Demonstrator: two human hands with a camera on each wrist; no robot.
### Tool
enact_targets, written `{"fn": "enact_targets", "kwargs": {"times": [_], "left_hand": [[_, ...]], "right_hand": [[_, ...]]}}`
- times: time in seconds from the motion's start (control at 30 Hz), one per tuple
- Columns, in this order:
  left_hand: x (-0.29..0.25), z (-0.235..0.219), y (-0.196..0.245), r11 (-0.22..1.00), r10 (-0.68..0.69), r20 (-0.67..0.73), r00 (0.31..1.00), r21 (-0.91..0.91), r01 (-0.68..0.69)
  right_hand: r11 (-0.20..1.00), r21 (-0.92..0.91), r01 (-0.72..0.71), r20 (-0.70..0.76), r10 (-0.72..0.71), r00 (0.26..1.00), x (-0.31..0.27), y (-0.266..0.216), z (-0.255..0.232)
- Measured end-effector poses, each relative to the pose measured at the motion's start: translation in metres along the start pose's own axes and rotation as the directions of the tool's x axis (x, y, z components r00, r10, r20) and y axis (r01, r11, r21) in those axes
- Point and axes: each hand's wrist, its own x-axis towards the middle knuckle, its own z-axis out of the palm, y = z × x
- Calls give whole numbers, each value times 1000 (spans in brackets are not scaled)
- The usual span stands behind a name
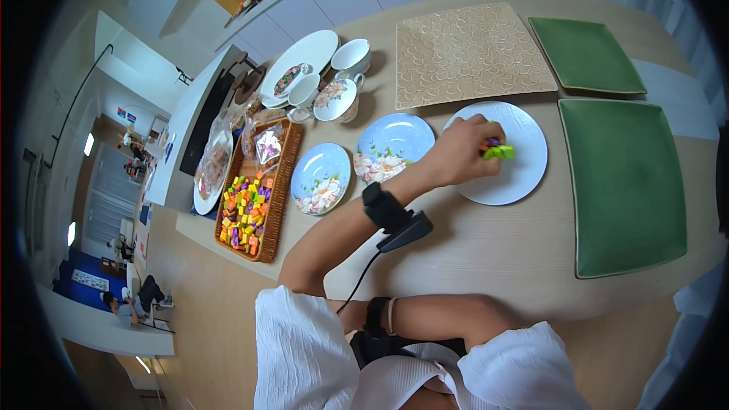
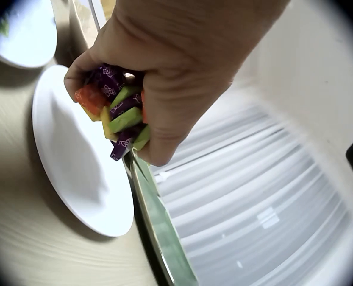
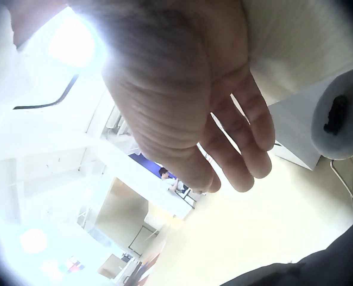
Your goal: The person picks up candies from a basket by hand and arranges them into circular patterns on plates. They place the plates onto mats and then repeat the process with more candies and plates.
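Observation:
My left hand [image 1: 465,150] is over the right part of the table, above a round white plate [image 1: 520,171]. It grips a handful of small wrapped candies [image 1: 497,151]. In the left wrist view, the candies [image 2: 126,113] show purple, green, orange and yellow wrappers between thumb and fingers, and the white plate [image 2: 75,161] lies beneath. My right forearm is bent across my body, its hand mostly hidden behind the left arm in the head view. Seen by its own wrist camera, the right hand [image 3: 188,113] hangs with loose fingers and holds nothing.
A wicker basket [image 1: 282,205] with many colourful candies stands at the left. Two floral plates [image 1: 323,163], teacups [image 1: 336,99] and a white oval platter [image 1: 323,45] lie near it. Beyond are a beige textured tray [image 1: 471,53] and two green plates [image 1: 626,182].

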Motion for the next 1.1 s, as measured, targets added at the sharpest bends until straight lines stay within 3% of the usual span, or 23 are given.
{"fn": "enact_targets", "kwargs": {"times": [0.13, 0.37, 0.5, 0.6, 0.63, 0.73, 0.77, 0.83, 0.87, 0.93, 1.0, 1.1], "left_hand": [[16, 19, 8, 990, -66, 82, 994, 132, 54], [21, 30, 12, 973, -90, 53, 995, 219, 76], [19, 29, 12, 982, -32, 17, 999, 187, 28], [17, 21, 22, 986, -18, 31, 999, 169, 12], [16, 17, 24, 986, -19, 41, 999, 164, 12], [2, 13, 17, 948, 182, -139, 973, 286, -136], [-5, 7, 18, 956, 153, -103, 983, 267, -121], [-25, -8, 20, 968, 97, -24, 995, 233, -89], [-37, -13, 24, 960, 69, 51, 996, 267, -81], [-61, -7, 17, 932, 145, 53, 988, 327, -155], [-77, 3, 3, 893, 233, 38, 972, 388, -230], [-81, 12, -7, 852, 299, 46, 953, 437, -288]], "right_hand": [[990, 102, -93, 2, 93, 996, 5, 10, 18], [967, 211, -144, -38, 155, 987, 11, 11, 29], [986, 109, -125, 43, 121, 992, 19, 16, 37], [978, -160, -136, 223, 170, 960, 38, 41, 77], [978, -175, -117, 241, 157, 958, 38, 42, 78], [973, -224, -57, 294, 124, 948, 24, 1, 10], [970, -241, -38, 310, 114, 944, 17, -10, -8], [995, -95, -11, 183, 29, 983, 4, -8, -9], [998, 63, 24, 24, -26, 999, -3, -3, -2], [996, 40, 84, 18, -85, 996, -10, 3, 1], [947, -286, 149, 337, -46, 940, -2, -43, -48], [979, -202, -22, 414, 106, 904, -1, -72, -56]]}}
